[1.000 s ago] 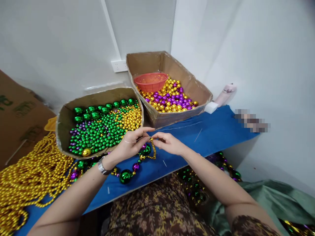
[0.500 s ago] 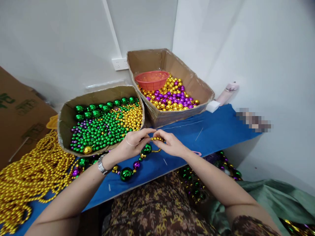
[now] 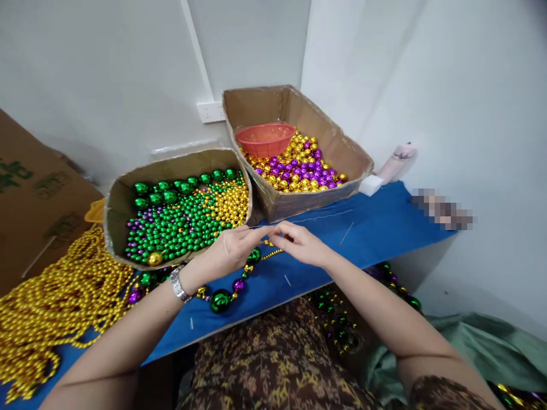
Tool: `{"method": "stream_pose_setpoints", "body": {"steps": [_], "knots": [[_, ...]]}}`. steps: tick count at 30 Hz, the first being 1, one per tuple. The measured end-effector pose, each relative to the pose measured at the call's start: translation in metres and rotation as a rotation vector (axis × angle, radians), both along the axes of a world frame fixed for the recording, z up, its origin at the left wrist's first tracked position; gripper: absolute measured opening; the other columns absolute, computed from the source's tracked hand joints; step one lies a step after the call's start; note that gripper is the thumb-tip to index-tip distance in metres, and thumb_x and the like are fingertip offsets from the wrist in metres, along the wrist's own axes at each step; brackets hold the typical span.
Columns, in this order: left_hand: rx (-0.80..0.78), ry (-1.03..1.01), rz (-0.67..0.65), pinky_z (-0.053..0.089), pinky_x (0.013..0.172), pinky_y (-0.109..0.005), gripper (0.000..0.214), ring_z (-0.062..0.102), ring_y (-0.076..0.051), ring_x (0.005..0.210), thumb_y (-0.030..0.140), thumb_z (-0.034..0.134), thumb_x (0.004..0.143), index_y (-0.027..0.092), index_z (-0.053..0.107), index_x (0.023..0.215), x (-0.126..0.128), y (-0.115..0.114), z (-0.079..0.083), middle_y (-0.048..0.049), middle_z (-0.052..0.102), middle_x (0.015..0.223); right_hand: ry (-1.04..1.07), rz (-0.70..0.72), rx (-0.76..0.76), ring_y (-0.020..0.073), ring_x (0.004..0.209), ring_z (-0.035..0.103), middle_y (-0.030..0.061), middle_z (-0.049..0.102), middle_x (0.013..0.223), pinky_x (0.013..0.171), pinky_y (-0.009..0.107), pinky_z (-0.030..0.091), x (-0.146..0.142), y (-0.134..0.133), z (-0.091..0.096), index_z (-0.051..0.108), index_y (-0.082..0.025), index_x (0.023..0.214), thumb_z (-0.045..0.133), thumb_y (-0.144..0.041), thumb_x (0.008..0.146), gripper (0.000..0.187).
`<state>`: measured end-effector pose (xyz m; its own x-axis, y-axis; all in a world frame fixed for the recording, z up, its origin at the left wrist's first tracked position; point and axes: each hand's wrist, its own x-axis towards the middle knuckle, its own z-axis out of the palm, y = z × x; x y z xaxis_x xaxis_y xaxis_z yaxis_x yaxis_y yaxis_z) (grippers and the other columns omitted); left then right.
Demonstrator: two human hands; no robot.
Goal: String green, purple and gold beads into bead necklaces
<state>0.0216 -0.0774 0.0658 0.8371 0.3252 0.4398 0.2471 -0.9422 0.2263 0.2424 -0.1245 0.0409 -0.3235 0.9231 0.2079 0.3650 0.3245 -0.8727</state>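
Note:
Over the middle of the blue-covered table my left hand [image 3: 237, 247] and my right hand [image 3: 302, 246] meet at the fingertips, both pinched. A thin pale thread [image 3: 225, 244] loops round the back of my left hand and runs toward its fingers. Below the fingertips hangs a strand of small gold beads [image 3: 272, 253]; my right fingers partly hide where it is held. The strand joins a bead necklace with a big green bead [image 3: 220, 300] and a purple bead [image 3: 238, 285], lying on the table under my left hand.
Behind my hands stand a carton of green, gold and purple beads [image 3: 106, 228] and a larger carton [image 3: 316, 200] holding a red basket [image 3: 265, 142]. Gold bead strands [image 3: 64, 290] are heaped at left. A pink bottle [image 3: 395, 162] stands at right; thread pieces lie on the blue cloth [image 3: 384, 219].
My right fingers have shifted and closed in against the left fingertips. The small gold beads that lay across the right fingers now hang lower, beneath them. The view has shifted slightly.

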Motion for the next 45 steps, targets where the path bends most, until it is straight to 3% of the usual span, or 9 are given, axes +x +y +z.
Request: {"method": "stream_pose_setpoints", "body": {"steps": [4, 7, 13, 17, 22, 25, 28, 37, 45], "knots": [[-0.005, -0.071, 0.009, 0.054, 0.070, -0.028, 0.043, 0.062, -0.014, 0.075, 0.013, 0.045, 0.092, 0.019, 0.046, 0.135, 0.003, 0.002, -0.006, -0.0059, 0.065, 0.085, 0.219, 0.112, -0.349, 0.0059, 0.041, 0.045, -0.0042, 0.061, 0.066, 0.043, 0.018, 0.036, -0.007, -0.003, -0.009, 0.052, -0.020, 0.111, 0.038, -0.047, 0.098, 0.034], [-0.052, -0.110, 0.030, 0.054, 0.069, -0.027, 0.039, 0.063, -0.014, 0.074, 0.016, 0.047, 0.093, 0.017, 0.050, 0.132, 0.006, -0.001, -0.005, -0.0066, 0.067, 0.086, 0.271, 0.210, -0.431, 0.0085, 0.045, 0.055, -0.0015, 0.065, 0.068, 0.047, 0.020, 0.044, -0.009, -0.003, -0.014, 0.052, -0.018, 0.110, 0.038, -0.049, 0.098, 0.037], [-0.534, -0.192, 0.133, 0.051, 0.067, -0.023, 0.032, 0.066, -0.012, 0.071, 0.022, 0.053, 0.092, 0.016, 0.055, 0.124, 0.013, -0.010, 0.003, -0.0038, 0.071, 0.080, -0.313, -0.181, 0.290, 0.0155, 0.079, 0.063, 0.0055, 0.069, 0.087, 0.073, 0.028, 0.046, -0.004, -0.017, 0.000, 0.063, -0.018, 0.092, 0.043, -0.034, 0.099, 0.026], [-0.893, -0.328, 0.197, 0.047, 0.054, -0.020, 0.035, 0.063, -0.012, 0.060, 0.032, 0.062, 0.088, 0.012, 0.059, 0.116, 0.016, -0.005, -0.001, -0.0059, 0.071, 0.078, -0.607, -0.250, 0.589, 0.0159, 0.078, 0.062, 0.0071, 0.069, 0.085, 0.073, 0.028, 0.043, -0.009, -0.033, -0.001, 0.065, -0.018, 0.091, 0.041, -0.032, 0.100, 0.029], [-0.682, -0.203, 0.249, 0.045, 0.055, -0.021, 0.025, 0.061, -0.012, 0.059, 0.028, 0.060, 0.088, 0.013, 0.063, 0.108, 0.016, -0.007, -0.002, -0.0033, 0.070, 0.072, -0.779, -0.360, 0.679, 0.0155, 0.070, 0.056, 0.0057, 0.066, 0.075, 0.068, 0.030, 0.036, -0.001, -0.031, -0.001, 0.064, -0.018, 0.083, 0.039, -0.029, 0.101, 0.032], [-0.401, -0.158, 0.305, 0.042, 0.057, -0.021, 0.017, 0.059, -0.010, 0.058, 0.024, 0.056, 0.089, 0.017, 0.065, 0.103, 0.016, -0.012, 0.004, -0.0001, 0.069, 0.071, -0.767, -0.366, 0.676, 0.0162, 0.070, 0.054, 0.0058, 0.064, 0.073, 0.066, 0.031, 0.034, 0.003, -0.027, 0.004, 0.063, -0.018, 0.081, 0.039, -0.029, 0.101, 0.033], [-0.352, -0.164, 0.317, 0.041, 0.056, -0.021, 0.015, 0.058, -0.010, 0.059, 0.024, 0.054, 0.090, 0.018, 0.066, 0.099, 0.016, -0.013, 0.009, 0.0002, 0.068, 0.073, -0.730, -0.389, 0.669, 0.0162, 0.068, 0.052, 0.0056, 0.063, 0.072, 0.064, 0.031, 0.032, 0.002, -0.031, 0.008, 0.062, -0.018, 0.080, 0.040, -0.031, 0.100, 0.033], [-1.417, -0.576, 0.205, 0.037, 0.048, -0.018, 0.035, 0.051, -0.006, 0.052, 0.030, 0.074, 0.075, 0.016, 0.069, 0.107, 0.018, -0.010, 0.001, -0.0035, 0.070, 0.074, -0.562, -0.092, 0.523, 0.0130, 0.067, 0.057, 0.0023, 0.064, 0.072, 0.062, 0.025, 0.037, -0.020, -0.048, -0.008, 0.065, -0.020, 0.084, 0.041, -0.035, 0.100, 0.033], [-1.467, -0.624, 0.192, 0.035, 0.046, -0.016, 0.045, 0.053, -0.007, 0.055, 0.025, 0.079, 0.070, 0.014, 0.068, 0.113, 0.020, -0.019, -0.003, -0.0021, 0.066, 0.066, -0.153, -0.219, 0.079, 0.0109, 0.056, 0.056, -0.0039, 0.061, 0.065, 0.057, 0.023, 0.041, -0.004, -0.030, -0.002, 0.055, -0.021, 0.116, 0.050, -0.038, 0.095, 0.027]]}}
